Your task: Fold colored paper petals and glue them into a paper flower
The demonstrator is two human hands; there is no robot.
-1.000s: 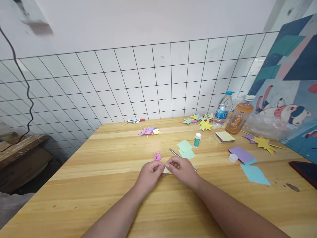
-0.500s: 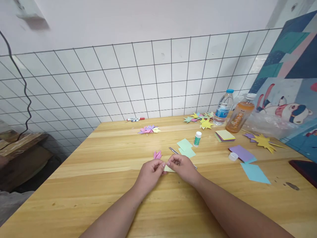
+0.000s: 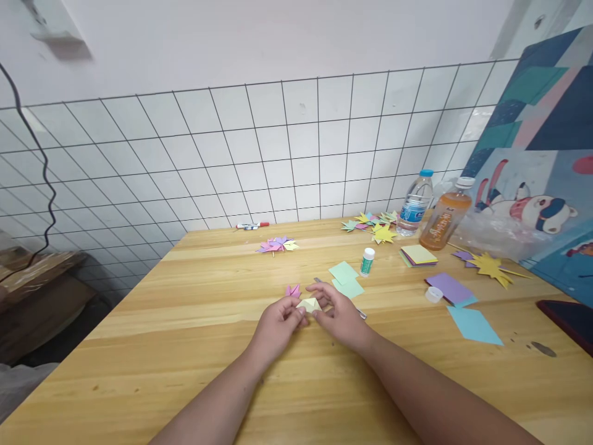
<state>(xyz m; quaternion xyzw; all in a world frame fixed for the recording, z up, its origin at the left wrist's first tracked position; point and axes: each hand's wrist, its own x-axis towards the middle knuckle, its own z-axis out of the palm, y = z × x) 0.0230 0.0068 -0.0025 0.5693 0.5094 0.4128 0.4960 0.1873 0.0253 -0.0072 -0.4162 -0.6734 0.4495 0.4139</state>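
Between my two hands is a small piece of pale yellow folded paper (image 3: 309,305), with creases and a pointed top showing. My left hand (image 3: 279,321) pinches its left side between thumb and fingers. On the other side, my right hand (image 3: 340,315) has its thumb at the paper's lower right edge and its fingers curled behind. A pink folded paper piece (image 3: 293,290) lies just beyond my left hand. Partly hidden behind my right hand is a slim metal cutter (image 3: 362,314). Light green paper sheets (image 3: 348,288) lie past that hand.
A glue stick (image 3: 367,262) stands beyond the green sheets, its cap (image 3: 434,294) to the right. Farther right are stacked papers (image 3: 419,254), a purple sheet (image 3: 450,288), a blue sheet (image 3: 475,325), a water bottle (image 3: 414,207) and an orange drink bottle (image 3: 443,216). Folded paper shapes (image 3: 278,245) lie farther back.
The pale yellow paper has turned up between my hands, so its folded face now shows. My right hand's fingers have opened out a little from their pinch.
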